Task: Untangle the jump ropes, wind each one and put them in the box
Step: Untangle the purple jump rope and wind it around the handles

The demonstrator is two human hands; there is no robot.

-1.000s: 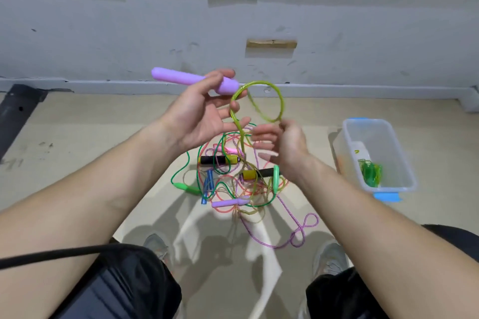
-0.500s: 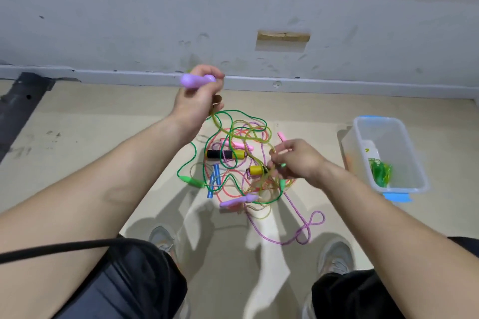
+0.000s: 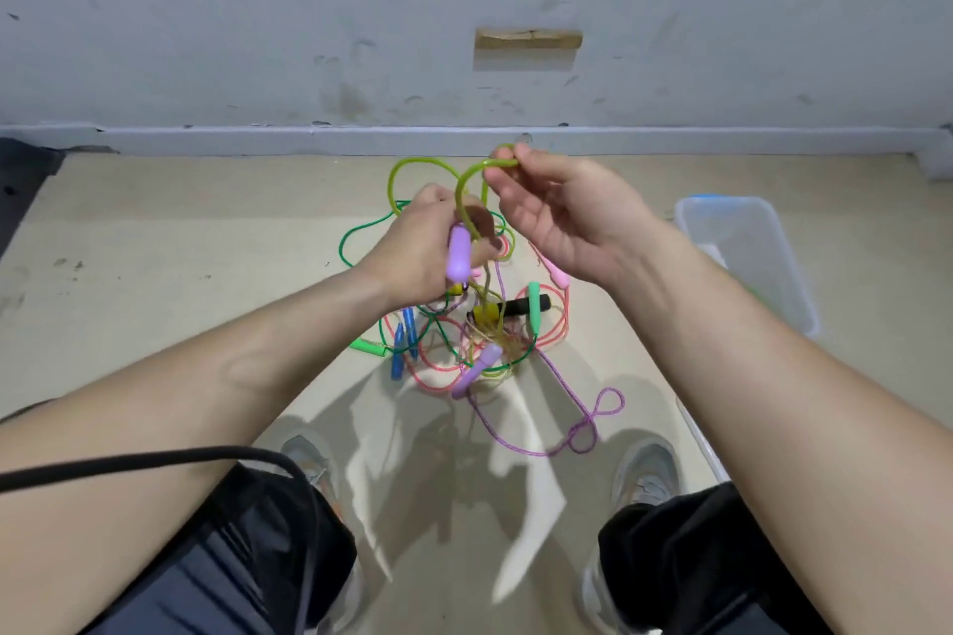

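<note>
My left hand grips a lilac jump-rope handle, held upright above the pile. A yellow-green rope loops up from that handle. My right hand pinches this rope at the top of a loop, just right of my left hand. Below both hands a tangle of ropes lies on the floor, with green, pink, purple and yellow cords and blue, green, pink, lilac and black-and-yellow handles. The clear plastic box stands on the floor to the right, partly behind my right forearm.
A grey wall with a skirting board runs close behind the pile. My two shoes flank a purple rope loop on the beige floor. A black cable crosses my left forearm. A dark ramp-like object sits far left.
My right hand rose from the pile and now pinches the yellow-green rope high up. My left hand turned the lilac handle upright and came lower, closer to the right hand.
</note>
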